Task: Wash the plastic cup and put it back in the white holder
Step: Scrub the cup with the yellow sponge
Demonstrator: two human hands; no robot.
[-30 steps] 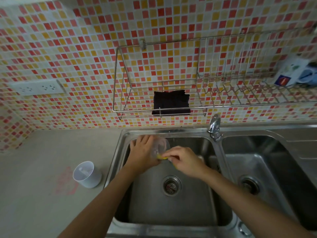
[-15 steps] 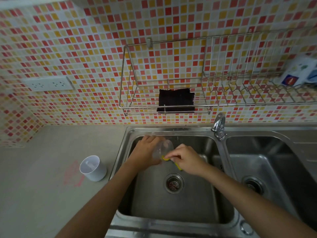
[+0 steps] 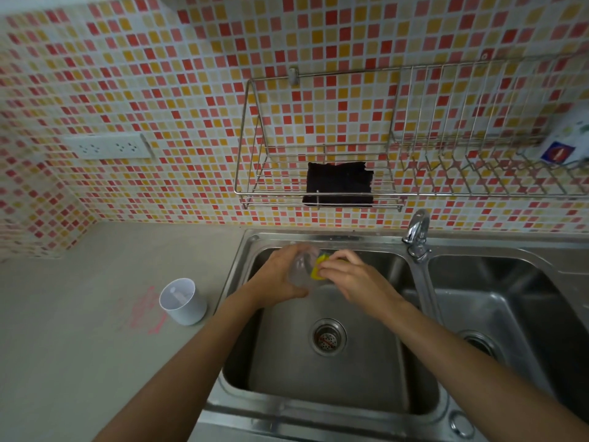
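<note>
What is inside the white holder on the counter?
Nothing loose shows inside the white holder: only a pale ridge on its inner wall. Its near wall hides part of the floor.

The left forearm (image 3: 200,362) and right forearm (image 3: 471,362) are bare, slender and smooth from the lower edge of view to the wrists. The left hand (image 3: 280,279), nearer the left wall of the sink (image 3: 318,408), and the right hand (image 3: 357,279), nearer its divider, are bare too, with rounded knuckles.
</note>
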